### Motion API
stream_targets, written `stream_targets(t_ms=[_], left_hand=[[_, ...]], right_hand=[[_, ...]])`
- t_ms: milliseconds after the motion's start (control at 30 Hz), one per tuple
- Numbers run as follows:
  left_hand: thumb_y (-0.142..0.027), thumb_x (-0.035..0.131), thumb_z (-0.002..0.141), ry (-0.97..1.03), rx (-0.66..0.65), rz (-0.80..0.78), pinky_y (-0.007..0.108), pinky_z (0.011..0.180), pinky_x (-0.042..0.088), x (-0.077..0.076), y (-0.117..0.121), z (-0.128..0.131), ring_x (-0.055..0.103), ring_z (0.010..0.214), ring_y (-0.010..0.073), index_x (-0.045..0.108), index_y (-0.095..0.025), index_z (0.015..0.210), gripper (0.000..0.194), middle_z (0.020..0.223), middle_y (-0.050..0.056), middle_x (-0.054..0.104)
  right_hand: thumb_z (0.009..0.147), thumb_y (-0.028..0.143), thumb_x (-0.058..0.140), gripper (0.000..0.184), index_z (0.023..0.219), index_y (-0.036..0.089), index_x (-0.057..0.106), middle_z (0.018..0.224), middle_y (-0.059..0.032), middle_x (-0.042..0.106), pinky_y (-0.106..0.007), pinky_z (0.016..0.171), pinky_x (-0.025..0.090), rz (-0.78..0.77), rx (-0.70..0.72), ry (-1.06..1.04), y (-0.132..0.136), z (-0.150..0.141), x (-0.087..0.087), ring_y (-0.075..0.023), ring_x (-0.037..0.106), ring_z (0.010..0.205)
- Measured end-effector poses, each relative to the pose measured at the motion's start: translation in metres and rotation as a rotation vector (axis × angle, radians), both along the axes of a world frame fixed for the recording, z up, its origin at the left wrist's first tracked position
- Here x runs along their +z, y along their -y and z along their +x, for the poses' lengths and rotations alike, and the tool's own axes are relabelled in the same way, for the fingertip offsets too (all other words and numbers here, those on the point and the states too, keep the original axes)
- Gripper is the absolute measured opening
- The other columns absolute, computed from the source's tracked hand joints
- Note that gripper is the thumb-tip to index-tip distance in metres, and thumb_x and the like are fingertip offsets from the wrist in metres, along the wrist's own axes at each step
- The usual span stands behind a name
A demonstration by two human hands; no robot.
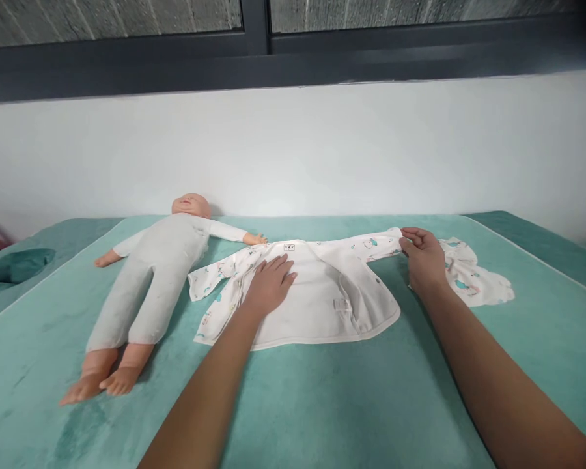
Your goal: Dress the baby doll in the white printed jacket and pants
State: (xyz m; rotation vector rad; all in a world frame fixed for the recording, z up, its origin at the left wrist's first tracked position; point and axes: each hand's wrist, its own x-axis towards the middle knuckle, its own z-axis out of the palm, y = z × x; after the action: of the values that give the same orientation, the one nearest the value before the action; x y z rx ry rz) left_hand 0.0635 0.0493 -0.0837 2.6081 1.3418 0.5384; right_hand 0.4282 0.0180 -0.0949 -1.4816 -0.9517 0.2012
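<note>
A white baby shirt (312, 306) with small coloured prints lies spread and opened out, its inside facing up and a label at the neck. My left hand (272, 284) rests flat on its left half, fingers stretched out. At the end of the right sleeve, my right hand (424, 257) pinches the cuff between thumb and fingers. Left of the shirt a baby doll (163, 251) in a white body lies on its back, one hand close to the shirt's collar. Partly behind my right wrist is another folded printed white garment (478, 280).
A green plush cover (361, 397) spreads under everything. Behind it rises a white wall (293, 150) with a dark window frame (322, 68) above. A dark green bunched fabric (17, 267) lies at the far left edge.
</note>
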Motion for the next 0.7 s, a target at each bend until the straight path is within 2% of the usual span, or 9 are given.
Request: stream_targets(t_ms=[67,133,267,367,467,533,700], left_hand=[[-0.044,0.030,0.099,0.006,-0.002,-0.002,0.044,0.119,0.020,-0.001,0.000,0.000,0.036,0.140,0.0187,0.052,-0.026,0.134,0.045,0.150,0.002,0.045],[-0.044,0.030,0.099,0.003,-0.002,-0.005,0.044,0.119,0.020,0.000,-0.001,0.000,0.036,0.140,0.0187,0.052,-0.026,0.134,0.044,0.150,0.002,0.045],[-0.044,0.031,0.099,-0.007,0.004,-0.017,0.044,0.119,0.020,0.001,-0.001,0.000,0.036,0.140,0.0188,0.052,-0.027,0.134,0.044,0.150,0.002,0.044],[-0.044,0.031,0.099,-0.004,0.007,-0.020,0.044,0.119,0.020,0.001,-0.001,0.000,0.036,0.140,0.0189,0.052,-0.027,0.134,0.044,0.150,0.002,0.044],[-0.044,0.031,0.099,0.001,0.003,-0.029,0.044,0.119,0.020,0.001,-0.002,0.000,0.036,0.140,0.0190,0.052,-0.026,0.134,0.045,0.150,0.002,0.044],[-0.044,0.031,0.099,0.001,-0.004,-0.042,0.044,0.119,0.019,0.001,-0.002,0.000,0.036,0.141,0.0196,0.051,-0.026,0.135,0.046,0.150,0.002,0.044],[-0.044,0.031,0.099,0.004,-0.008,-0.057,0.045,0.119,0.018,0.001,-0.003,0.000,0.035,0.141,0.0209,0.050,-0.025,0.136,0.047,0.151,0.003,0.043]], right_hand=[[0.078,0.030,0.054,0.039,0.116,0.020,0.054,0.116,-0.0105,0.065,-0.032,0.079,0.052,0.031,0.052,-0.050,-0.001,0.002,-0.001,-0.0198,0.064,0.100],[0.078,0.027,0.052,0.037,0.114,0.020,0.053,0.116,-0.0103,0.066,-0.032,0.082,0.052,-0.007,0.073,-0.058,-0.002,0.004,-0.003,-0.0192,0.064,0.101],[0.079,0.023,0.046,0.029,0.106,0.018,0.056,0.110,-0.0093,0.068,-0.033,0.086,0.049,-0.183,-0.044,0.057,-0.004,0.005,-0.008,-0.0175,0.063,0.098],[0.078,0.036,0.055,0.028,0.100,0.019,0.059,0.098,-0.0085,0.069,-0.037,0.085,0.047,-0.265,-0.119,0.099,-0.005,0.003,-0.009,-0.0211,0.062,0.090],[0.075,0.050,0.059,0.038,0.097,0.020,0.061,0.089,-0.0060,0.067,-0.038,0.081,0.045,-0.378,-0.095,0.178,-0.007,0.000,-0.008,-0.0222,0.059,0.082],[0.075,0.053,0.058,0.040,0.099,0.020,0.061,0.087,-0.0048,0.066,-0.036,0.077,0.044,-0.416,-0.077,0.233,-0.009,0.000,-0.008,-0.0216,0.058,0.078],[0.077,0.038,0.054,0.035,0.107,0.019,0.060,0.091,-0.0061,0.063,-0.039,0.079,0.046,-0.367,-0.167,0.301,-0.010,0.003,-0.009,-0.0219,0.058,0.079]])
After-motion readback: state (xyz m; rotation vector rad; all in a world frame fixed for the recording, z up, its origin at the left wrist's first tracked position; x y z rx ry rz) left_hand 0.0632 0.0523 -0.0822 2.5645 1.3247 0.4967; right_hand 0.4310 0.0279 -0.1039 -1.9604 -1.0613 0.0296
